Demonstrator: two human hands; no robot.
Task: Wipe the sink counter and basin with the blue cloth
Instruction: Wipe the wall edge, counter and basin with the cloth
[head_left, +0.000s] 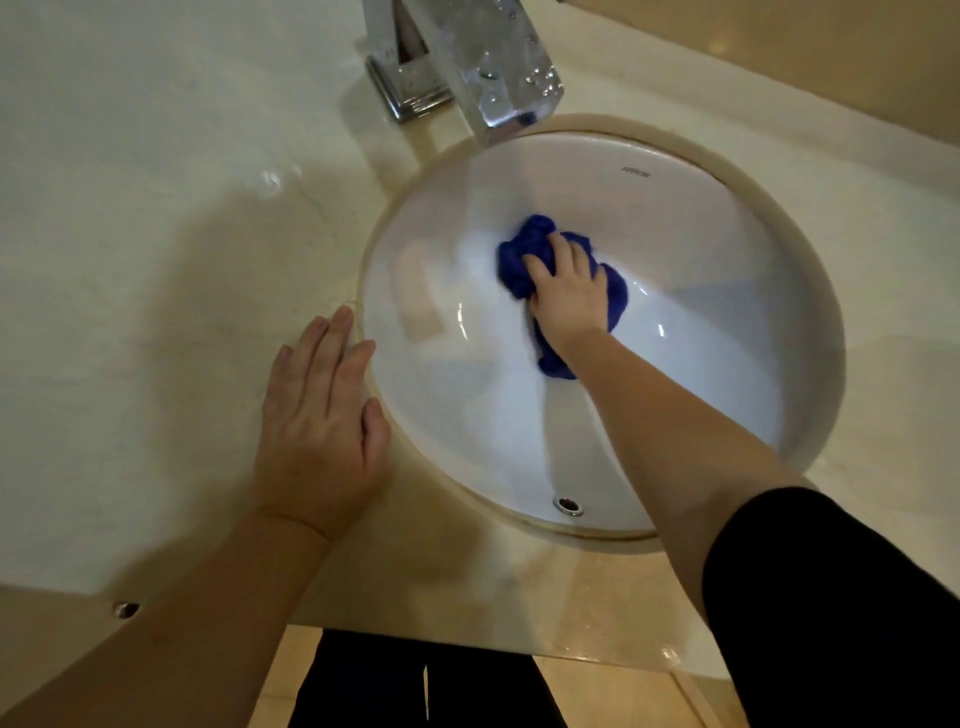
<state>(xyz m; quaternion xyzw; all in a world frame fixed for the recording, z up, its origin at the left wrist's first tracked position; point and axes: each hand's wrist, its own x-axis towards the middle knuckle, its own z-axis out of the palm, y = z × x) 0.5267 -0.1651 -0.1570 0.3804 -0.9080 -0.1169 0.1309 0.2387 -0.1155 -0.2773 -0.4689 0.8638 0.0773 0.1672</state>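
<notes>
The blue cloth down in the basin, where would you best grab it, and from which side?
Best from straight above, closing fingers over the raised folds of the blue cloth, as the right hand does. It lies crumpled in a mound low in the basin, whose curved walls would likely block a sideways approach.

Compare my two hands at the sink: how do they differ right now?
The left hand lies flat on the counter beside the basin's rim, fingers straight; the right hand is down inside the basin. The left hand holds nothing; the right hand's fingers curl over the bunched blue cloth, pressing it against the basin. Both hands are palm down.
</notes>
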